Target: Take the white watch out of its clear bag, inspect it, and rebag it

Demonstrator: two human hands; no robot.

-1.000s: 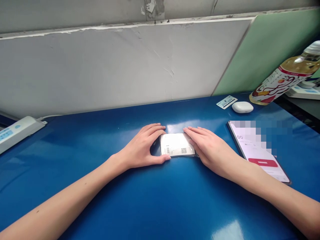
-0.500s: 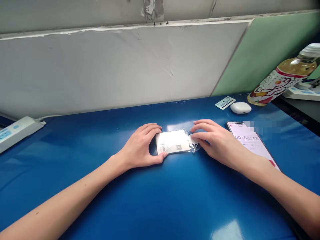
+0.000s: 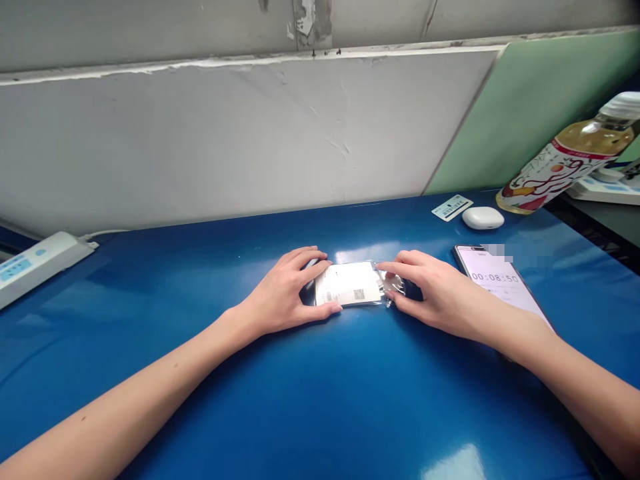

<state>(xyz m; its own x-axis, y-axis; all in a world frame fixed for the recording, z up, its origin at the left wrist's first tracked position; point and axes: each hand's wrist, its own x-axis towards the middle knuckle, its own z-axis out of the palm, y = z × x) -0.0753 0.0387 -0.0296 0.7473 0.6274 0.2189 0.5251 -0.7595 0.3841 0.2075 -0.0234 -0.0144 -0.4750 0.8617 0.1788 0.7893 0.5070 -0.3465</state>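
A small clear plastic packet (image 3: 349, 284) with a white printed card and a QR code in it lies flat on the blue table (image 3: 320, 400). My left hand (image 3: 287, 293) grips its left end, thumb along the near edge and fingers along the far edge. Around the packet's right end is my right hand (image 3: 425, 287), index finger and thumb at the far and near corners. Between those fingers show a clear flap and a short beaded chain (image 3: 389, 303). What sits under the card is hidden.
Right of my right hand lies a phone (image 3: 505, 280) showing a running timer. Behind it are a white rounded case (image 3: 483, 218), a card (image 3: 452, 208) and a drink bottle (image 3: 565, 160). A power strip (image 3: 45, 267) is at the left; a wall (image 3: 225, 140) borders the back.
My right hand's thumb and index finger have spread from a pinch at the packet's right end to its two corners. My left hand keeps its grip; the view has shifted slightly.
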